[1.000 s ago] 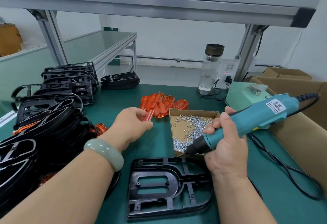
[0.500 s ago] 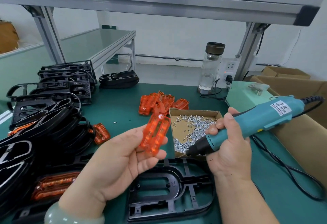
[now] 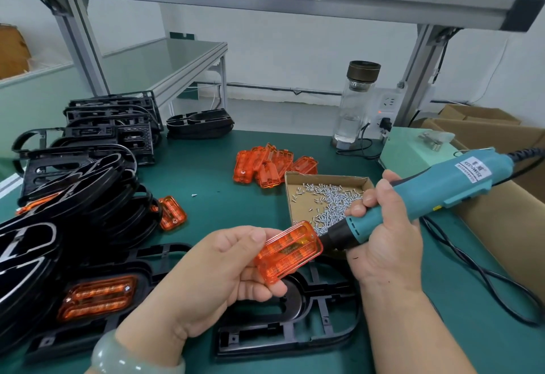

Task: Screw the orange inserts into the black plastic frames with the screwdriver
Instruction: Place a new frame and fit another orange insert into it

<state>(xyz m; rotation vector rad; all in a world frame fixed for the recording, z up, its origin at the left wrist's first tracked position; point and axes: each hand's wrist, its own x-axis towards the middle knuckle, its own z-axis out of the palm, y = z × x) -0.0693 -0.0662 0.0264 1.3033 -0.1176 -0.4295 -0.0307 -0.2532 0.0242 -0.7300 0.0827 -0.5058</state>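
The left hand (image 3: 218, 270) pinches a translucent orange rectangular insert (image 3: 287, 252) just above the black plastic frame (image 3: 295, 341) on the surface (image 3: 224, 190), long axis slanting up-right toward the teal electric screwdriver (image 3: 442, 193) gripped by the right hand (image 3: 383, 241).

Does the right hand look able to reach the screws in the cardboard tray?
Probably yes: the right hand holds the screwdriver just beside the open tray, screws uncovered; the orange insert in the left hand sits close.
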